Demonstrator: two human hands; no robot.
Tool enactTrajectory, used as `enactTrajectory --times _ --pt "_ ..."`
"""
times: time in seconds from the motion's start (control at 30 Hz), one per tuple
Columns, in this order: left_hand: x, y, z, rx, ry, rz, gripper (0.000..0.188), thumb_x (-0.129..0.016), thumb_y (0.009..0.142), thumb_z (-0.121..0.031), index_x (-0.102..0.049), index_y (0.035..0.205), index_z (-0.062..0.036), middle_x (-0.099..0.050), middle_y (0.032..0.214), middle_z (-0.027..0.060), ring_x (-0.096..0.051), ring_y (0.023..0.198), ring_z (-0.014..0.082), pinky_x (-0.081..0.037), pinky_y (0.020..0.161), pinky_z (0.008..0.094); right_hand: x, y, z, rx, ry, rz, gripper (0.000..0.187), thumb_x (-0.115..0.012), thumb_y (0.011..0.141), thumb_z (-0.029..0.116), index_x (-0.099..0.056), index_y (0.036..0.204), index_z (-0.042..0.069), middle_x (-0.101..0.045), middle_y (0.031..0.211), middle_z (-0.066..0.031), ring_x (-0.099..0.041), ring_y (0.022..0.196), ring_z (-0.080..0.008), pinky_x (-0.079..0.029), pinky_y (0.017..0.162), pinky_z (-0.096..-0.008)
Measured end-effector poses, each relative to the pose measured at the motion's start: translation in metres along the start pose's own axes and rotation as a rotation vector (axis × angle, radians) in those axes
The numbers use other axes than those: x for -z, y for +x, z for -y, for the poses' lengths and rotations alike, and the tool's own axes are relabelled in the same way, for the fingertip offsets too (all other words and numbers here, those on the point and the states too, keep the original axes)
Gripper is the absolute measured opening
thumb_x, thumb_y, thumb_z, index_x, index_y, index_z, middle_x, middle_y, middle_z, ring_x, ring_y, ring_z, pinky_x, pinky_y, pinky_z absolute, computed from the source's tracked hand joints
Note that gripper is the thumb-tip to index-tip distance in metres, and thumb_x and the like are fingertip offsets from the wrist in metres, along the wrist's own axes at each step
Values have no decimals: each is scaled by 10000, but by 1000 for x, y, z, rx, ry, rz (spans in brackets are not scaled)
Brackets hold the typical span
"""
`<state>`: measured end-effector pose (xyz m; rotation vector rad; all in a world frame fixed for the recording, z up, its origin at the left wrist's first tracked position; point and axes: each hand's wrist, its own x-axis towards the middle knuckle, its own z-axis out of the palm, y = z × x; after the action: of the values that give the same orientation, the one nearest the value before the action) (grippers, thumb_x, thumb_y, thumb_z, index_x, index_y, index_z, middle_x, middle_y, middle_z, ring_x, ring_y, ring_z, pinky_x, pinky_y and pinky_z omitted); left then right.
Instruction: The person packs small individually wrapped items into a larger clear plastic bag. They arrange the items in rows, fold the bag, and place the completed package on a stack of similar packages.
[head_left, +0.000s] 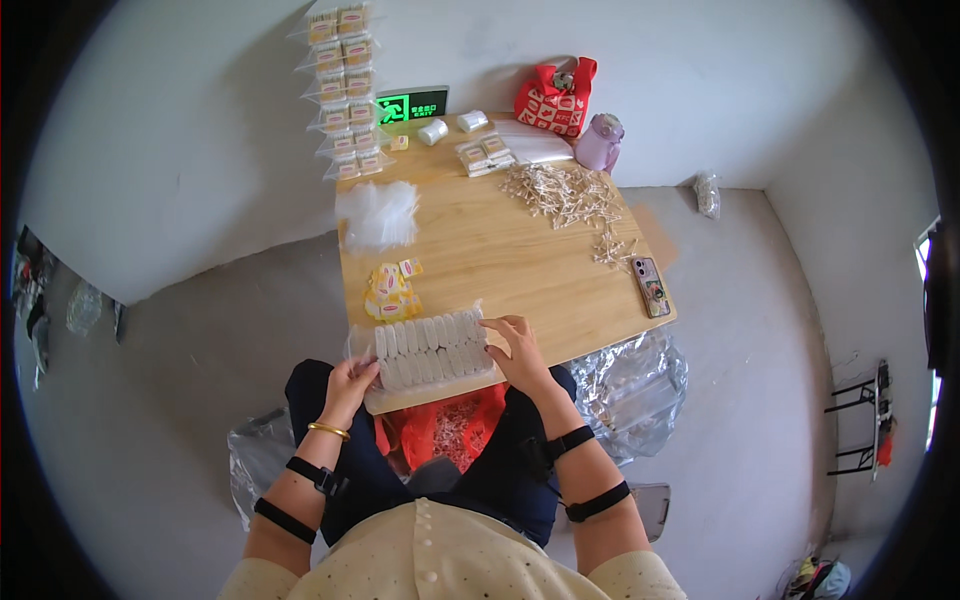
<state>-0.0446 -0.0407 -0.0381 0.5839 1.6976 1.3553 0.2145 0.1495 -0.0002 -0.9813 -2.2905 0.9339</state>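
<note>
Near the front edge of the table lies a clear plastic pack (430, 348) with two rows of small white bundles, whose exact kind I cannot make out. At its left end my left hand (352, 385) is closed, pinching the loose clear film between thumb and fingers. My right hand (516, 350) has its fingers apart, and its fingertips touch the pack's right end. Just beyond the pack sits a small pile of yellow and white printed cards (390, 292). Farther back on the left is a heap of thin clear bags (378, 214).
Loose cotton swabs (565, 195) and a phone (650, 287) lie on the right of the table (480, 250). Behind them stand a purple bottle (599, 143) and a red bag (557, 98). Stacked packs (342, 90) rise at the back left. A red bag (440, 430) of swabs sits between my legs.
</note>
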Motion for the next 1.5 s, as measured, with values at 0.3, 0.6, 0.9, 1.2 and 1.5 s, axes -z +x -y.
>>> enactTrajectory --times 0.3,0.6,0.9,1.2,1.5 --pt "-1 -1 -1 -75 117 -15 226 -689 895 -134 -656 1046 30 -662 819 21 -610 737 76 -491 665 237 -11 2 -6 43 3 79 501 -706 781 77 -589 1251 205 -479 1278 -165 -461 1209 -376 -400 1030 -452" --pt "2 1 7 -84 121 -10 218 -693 895 -146 -650 1025 25 -651 795 27 -592 701 83 -480 657 242 -17 7 7 -11 -82 146 523 -746 750 103 -586 1228 241 -398 1341 -185 -430 1231 -414 -393 1031 -475" --pt "0 0 9 -63 53 -22 201 -707 879 -150 -657 967 23 -646 770 31 -585 675 87 -479 638 248 -24 11 24 21 -236 152 516 -781 727 147 -605 1195 273 -395 1346 -148 -380 1271 -412 -357 1054 -504" --pt "0 2 13 -80 24 -23 230 -715 874 -166 -656 976 33 -662 787 46 -607 693 97 -496 648 261 -31 14 32 119 -327 111 486 -817 691 181 -639 1135 261 -421 1303 -111 -345 1304 -391 -293 1094 -507" --pt "3 3 17 -77 62 -13 249 -716 877 -166 -648 1009 34 -674 839 55 -629 743 109 -513 676 262 -40 16 44 139 -339 157 470 -819 687 188 -641 1117 257 -426 1305 -115 -331 1319 -399 -270 1106 -527"
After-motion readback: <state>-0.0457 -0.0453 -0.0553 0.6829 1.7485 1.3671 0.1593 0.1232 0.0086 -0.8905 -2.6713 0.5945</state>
